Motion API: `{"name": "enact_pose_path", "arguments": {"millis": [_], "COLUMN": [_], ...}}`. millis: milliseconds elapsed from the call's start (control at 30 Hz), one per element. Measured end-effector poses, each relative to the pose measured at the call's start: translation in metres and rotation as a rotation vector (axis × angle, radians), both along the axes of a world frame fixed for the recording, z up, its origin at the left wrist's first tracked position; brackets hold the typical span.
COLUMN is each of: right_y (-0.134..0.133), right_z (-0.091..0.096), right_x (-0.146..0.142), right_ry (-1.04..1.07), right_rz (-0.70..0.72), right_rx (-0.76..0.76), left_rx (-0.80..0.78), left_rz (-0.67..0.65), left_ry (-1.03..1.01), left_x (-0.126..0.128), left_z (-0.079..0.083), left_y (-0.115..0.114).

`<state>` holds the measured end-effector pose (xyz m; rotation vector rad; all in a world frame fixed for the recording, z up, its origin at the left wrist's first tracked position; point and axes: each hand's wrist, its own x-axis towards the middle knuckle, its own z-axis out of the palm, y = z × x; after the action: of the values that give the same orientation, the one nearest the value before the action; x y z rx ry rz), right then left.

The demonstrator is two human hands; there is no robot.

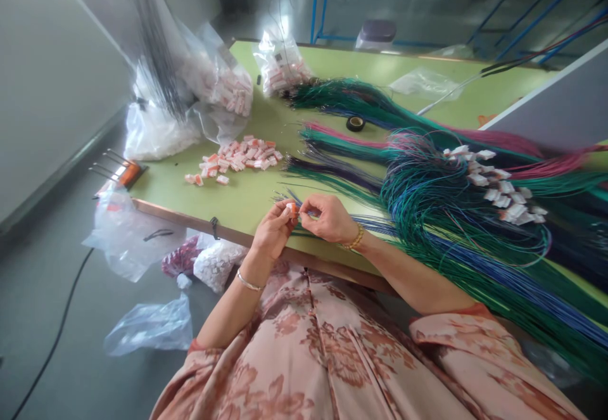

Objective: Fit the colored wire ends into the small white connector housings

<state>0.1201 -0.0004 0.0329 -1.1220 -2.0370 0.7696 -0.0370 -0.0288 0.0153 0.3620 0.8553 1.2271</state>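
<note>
On bench (164, 187), left: connector pile (244, 156), bags of connectors (235, 95) behind. Right: wire bundles (413, 189), connector cluster (504, 187) on top, tape roll (355, 123) between rear bundles; at near edge, before pile, left hand (273, 229) and right hand (329, 218), single connector (292, 208) in left. On floor (35, 268), left of bench: cable (61, 325) and, nearer bench, plastic bag (151, 326).

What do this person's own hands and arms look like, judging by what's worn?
The ungloved left hand has a thin silvery bangle at its wrist; the ungloved right hand, a yellowish bracelet. The peach fabric sleeves, printed with rust flowers, have rust edges.
</note>
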Motion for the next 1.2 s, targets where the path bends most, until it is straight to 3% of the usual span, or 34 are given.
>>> {"name": "enact_pose_path", "arguments": {"millis": [267, 433, 733, 867, 967, 1100, 1200], "right_y": [-0.002, -0.001, -0.007, 0.019, 0.052, 0.086, 0.097], "right_z": [-0.008, -0.009, -0.014, 0.0, 0.006, -0.006, -0.021], "right_x": [-0.004, -0.002, -0.01, -0.002, -0.004, -0.024, -0.037], "right_ry": [-0.041, -0.028, -0.248, -0.187, -0.256, -0.534, -0.591], "right_rz": [0.038, 0.083, 0.027, 0.106, -0.014, -0.077, -0.084], "right_rx": [0.101, 0.044, 0.126, -0.02, -0.049, -0.077, -0.049], "left_rx": [0.023, 0.045, 0.016, 0.012, 0.032, 0.036, 0.042], "left_rz": [0.064, 0.074, 0.094, 0.067, 0.067, 0.057, 0.057], "left_ry": [0.195, 0.227, 0.312, 0.276, 0.247, 0.238, 0.225], "left_x": [0.008, 0.003, 0.006, -0.001, -0.007, -0.01, -0.009], "left_z": [-0.005, -0.002, -0.006, -0.004, -0.003, -0.003, -0.004], "left_y": [-0.002, 0.0, -0.002, 0.001, 0.004, 0.005, 0.004]}}
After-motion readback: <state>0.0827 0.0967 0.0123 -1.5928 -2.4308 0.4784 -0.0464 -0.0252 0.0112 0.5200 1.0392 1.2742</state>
